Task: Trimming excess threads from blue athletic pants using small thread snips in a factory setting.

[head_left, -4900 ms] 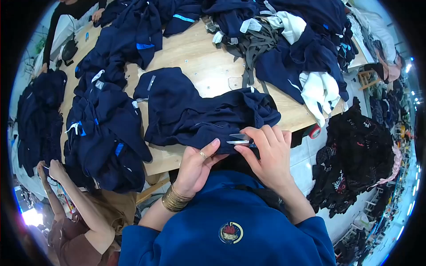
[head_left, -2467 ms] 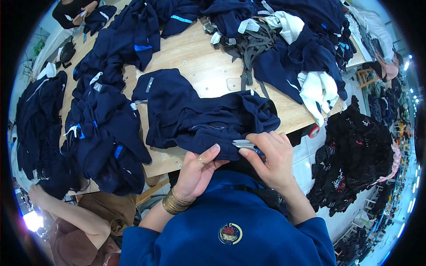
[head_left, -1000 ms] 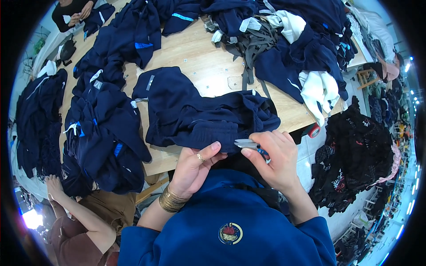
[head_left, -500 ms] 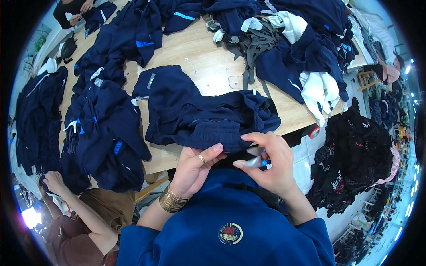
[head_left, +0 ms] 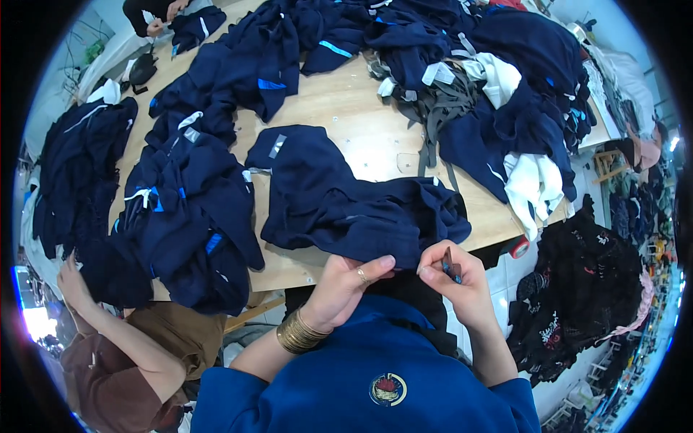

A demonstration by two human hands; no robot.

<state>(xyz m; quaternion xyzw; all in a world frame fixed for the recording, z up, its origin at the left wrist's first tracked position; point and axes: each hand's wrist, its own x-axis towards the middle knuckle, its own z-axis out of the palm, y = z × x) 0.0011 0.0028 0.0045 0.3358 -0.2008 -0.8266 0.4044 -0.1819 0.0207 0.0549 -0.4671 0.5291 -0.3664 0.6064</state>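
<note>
The scissors [head_left: 453,271] have turned within the right hand [head_left: 469,291], which grips them beside the navy garment [head_left: 361,224]; I see the left hand [head_left: 338,291] pinching it at the worktop's [head_left: 317,108] near edge, a navy heap [head_left: 191,216] just left.

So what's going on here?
A person's two hands are on a navy garment at the near edge of a wooden table. The left hand pinches its near edge, thumb on top. The right hand has snips tucked in it, thumb and forefinger close to that edge; any thread is too small to tell. More navy clothes lie heaped around.
</note>
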